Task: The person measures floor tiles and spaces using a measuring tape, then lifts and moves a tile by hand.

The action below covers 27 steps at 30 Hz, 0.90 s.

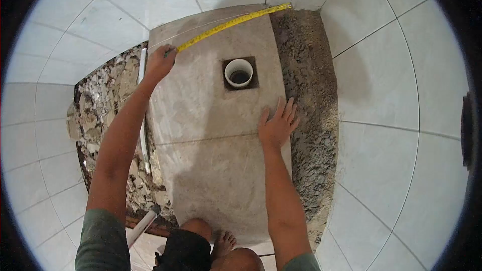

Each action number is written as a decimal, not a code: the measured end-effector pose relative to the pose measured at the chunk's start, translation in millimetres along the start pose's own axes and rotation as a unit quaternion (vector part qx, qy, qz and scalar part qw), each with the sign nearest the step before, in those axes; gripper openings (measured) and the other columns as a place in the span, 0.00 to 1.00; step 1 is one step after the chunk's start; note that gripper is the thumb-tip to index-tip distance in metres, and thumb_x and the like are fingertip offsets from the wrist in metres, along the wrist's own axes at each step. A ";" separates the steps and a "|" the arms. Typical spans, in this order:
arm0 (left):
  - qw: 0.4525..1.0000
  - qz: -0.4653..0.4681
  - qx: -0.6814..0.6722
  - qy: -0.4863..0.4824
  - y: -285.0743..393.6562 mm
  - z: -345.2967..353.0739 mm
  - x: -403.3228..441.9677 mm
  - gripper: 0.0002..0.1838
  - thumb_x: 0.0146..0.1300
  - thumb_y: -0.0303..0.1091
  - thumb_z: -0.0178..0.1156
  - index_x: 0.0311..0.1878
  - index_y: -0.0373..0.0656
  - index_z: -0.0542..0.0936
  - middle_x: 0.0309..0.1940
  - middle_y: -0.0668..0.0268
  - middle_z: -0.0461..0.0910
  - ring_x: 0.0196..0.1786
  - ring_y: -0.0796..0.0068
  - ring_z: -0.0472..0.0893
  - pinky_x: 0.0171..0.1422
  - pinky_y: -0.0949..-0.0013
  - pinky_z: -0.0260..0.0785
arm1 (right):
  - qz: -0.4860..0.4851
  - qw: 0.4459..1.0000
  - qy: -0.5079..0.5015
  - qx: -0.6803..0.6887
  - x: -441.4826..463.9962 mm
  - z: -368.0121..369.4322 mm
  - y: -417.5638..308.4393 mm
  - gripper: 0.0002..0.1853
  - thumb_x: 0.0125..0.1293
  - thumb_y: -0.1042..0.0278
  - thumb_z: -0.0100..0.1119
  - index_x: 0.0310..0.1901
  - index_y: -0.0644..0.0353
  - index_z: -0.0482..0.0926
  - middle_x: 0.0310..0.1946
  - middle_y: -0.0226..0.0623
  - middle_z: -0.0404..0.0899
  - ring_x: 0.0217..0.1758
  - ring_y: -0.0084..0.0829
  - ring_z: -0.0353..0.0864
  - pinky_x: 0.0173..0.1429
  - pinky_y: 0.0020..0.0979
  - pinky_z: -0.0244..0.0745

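Observation:
My left hand (pixel 161 62) is closed around the near end of a yellow tape measure (pixel 226 25). The blade runs out to the upper right across the far floor tile, and its tip lies near the back wall. My right hand (pixel 277 125) rests flat with fingers spread on the right edge of the beige floor tiles (pixel 196 105), by the strip of wet mortar (pixel 307 70). A white pipe (pixel 239 73) stands in a square cutout in the far tile, between my hands and beyond the right one. A dark item shows at my left fingers, too small to name.
Broken rubble (pixel 103 105) covers the floor on the left, with a thin white strip (pixel 144 140) along the tile edge. A white-handled tool (pixel 143 227) lies at lower left. White tiled walls (pixel 381 85) close in the sides and back.

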<state>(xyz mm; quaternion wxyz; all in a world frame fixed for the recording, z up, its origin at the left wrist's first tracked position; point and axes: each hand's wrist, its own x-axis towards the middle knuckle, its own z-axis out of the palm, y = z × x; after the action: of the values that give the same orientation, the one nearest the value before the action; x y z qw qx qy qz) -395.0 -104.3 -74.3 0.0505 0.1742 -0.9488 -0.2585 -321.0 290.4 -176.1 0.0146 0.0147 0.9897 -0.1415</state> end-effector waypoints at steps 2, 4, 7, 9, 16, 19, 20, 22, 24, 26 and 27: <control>0.998 0.019 0.036 0.038 13.8 25.4 47.1 0.18 0.71 0.44 0.60 0.48 0.38 0.86 0.38 0.48 0.85 0.41 0.47 0.86 0.48 0.51 0.76 | 0.011 1.000 -0.020 -0.001 2.3 -6.6 -2.5 0.34 0.80 0.44 0.42 0.80 0.53 0.56 0.83 0.47 0.47 0.86 0.50 0.46 0.83 0.61 0.43; 0.988 0.112 0.052 0.096 20.0 53.6 92.6 0.18 0.71 0.45 0.60 0.49 0.39 0.86 0.42 0.47 0.85 0.45 0.43 0.84 0.50 0.48 0.76 | 0.014 0.999 -0.036 -0.003 4.6 -5.9 -0.6 0.33 0.80 0.45 0.42 0.80 0.52 0.56 0.82 0.46 0.48 0.84 0.49 0.50 0.82 0.61 0.46; 0.982 0.145 0.044 0.113 35.1 75.9 143.4 0.15 0.72 0.45 0.60 0.52 0.46 0.86 0.48 0.52 0.84 0.49 0.43 0.84 0.53 0.46 0.76 | 0.010 0.999 -0.039 0.018 7.0 -6.7 -2.6 0.33 0.80 0.45 0.43 0.79 0.52 0.57 0.82 0.46 0.49 0.81 0.50 0.55 0.80 0.61 0.50; 0.984 0.144 0.052 0.096 49.8 89.8 166.0 0.15 0.72 0.45 0.60 0.53 0.50 0.86 0.48 0.54 0.84 0.50 0.44 0.84 0.53 0.46 0.77 | 0.008 0.999 -0.045 0.025 11.1 -6.4 -1.8 0.32 0.80 0.45 0.43 0.78 0.53 0.58 0.82 0.46 0.50 0.80 0.51 0.57 0.79 0.60 0.52; 0.986 0.079 0.119 0.084 74.4 138.1 200.0 0.16 0.71 0.49 0.59 0.54 0.55 0.87 0.57 0.59 0.82 0.60 0.49 0.80 0.59 0.43 0.75 | 0.029 0.996 -0.085 0.024 12.6 -4.9 0.6 0.34 0.79 0.43 0.42 0.79 0.51 0.56 0.81 0.46 0.51 0.77 0.54 0.61 0.76 0.59 0.55; 0.990 0.033 0.120 0.065 84.9 156.3 198.1 0.18 0.71 0.51 0.59 0.55 0.56 0.87 0.59 0.60 0.80 0.62 0.50 0.78 0.62 0.42 0.73 | 0.023 0.997 -0.070 0.031 10.9 -5.2 1.7 0.33 0.78 0.44 0.44 0.78 0.52 0.60 0.81 0.46 0.52 0.75 0.53 0.63 0.74 0.59 0.57; 0.991 0.025 0.117 0.063 88.1 160.9 197.1 0.18 0.71 0.52 0.59 0.55 0.56 0.87 0.60 0.60 0.80 0.63 0.50 0.78 0.63 0.41 0.72 | 0.018 0.997 -0.061 0.032 12.3 -4.9 0.9 0.33 0.78 0.44 0.44 0.77 0.53 0.61 0.81 0.46 0.52 0.75 0.53 0.63 0.74 0.58 0.58; 0.992 0.002 0.113 0.058 97.6 165.7 192.7 0.18 0.71 0.52 0.59 0.56 0.56 0.87 0.60 0.60 0.79 0.64 0.51 0.77 0.64 0.40 0.71 | 0.025 0.997 -0.069 0.026 12.8 -2.5 0.8 0.33 0.78 0.44 0.44 0.77 0.53 0.61 0.80 0.46 0.52 0.74 0.54 0.64 0.74 0.58 0.58; 0.992 -0.024 0.114 0.051 106.7 169.7 191.1 0.19 0.70 0.52 0.59 0.57 0.57 0.86 0.60 0.59 0.79 0.65 0.51 0.75 0.65 0.39 0.69 | 0.027 0.997 -0.068 0.026 12.4 -1.1 1.1 0.33 0.78 0.44 0.45 0.78 0.52 0.61 0.80 0.46 0.53 0.74 0.54 0.64 0.73 0.58 0.59; 0.991 -0.014 0.124 0.053 113.2 169.9 190.7 0.19 0.70 0.52 0.60 0.57 0.57 0.87 0.60 0.59 0.78 0.66 0.51 0.74 0.66 0.39 0.69 | 0.023 0.998 -0.058 0.032 11.9 -0.7 1.2 0.33 0.78 0.44 0.45 0.78 0.51 0.61 0.80 0.47 0.53 0.73 0.55 0.65 0.73 0.58 0.59; 0.990 -0.008 0.128 0.055 118.0 169.7 192.0 0.19 0.70 0.52 0.60 0.57 0.57 0.87 0.60 0.59 0.78 0.67 0.51 0.74 0.66 0.39 0.68 | 0.023 0.997 -0.058 0.035 12.3 -1.3 1.5 0.33 0.78 0.44 0.46 0.78 0.51 0.61 0.80 0.47 0.53 0.73 0.55 0.65 0.73 0.57 0.59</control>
<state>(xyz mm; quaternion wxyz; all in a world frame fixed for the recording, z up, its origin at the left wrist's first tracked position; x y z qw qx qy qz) -641.8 2.6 -159.4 0.0779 0.2006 -0.9684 -0.1258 -333.3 292.5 -175.8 0.0748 0.0295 0.9811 -0.1759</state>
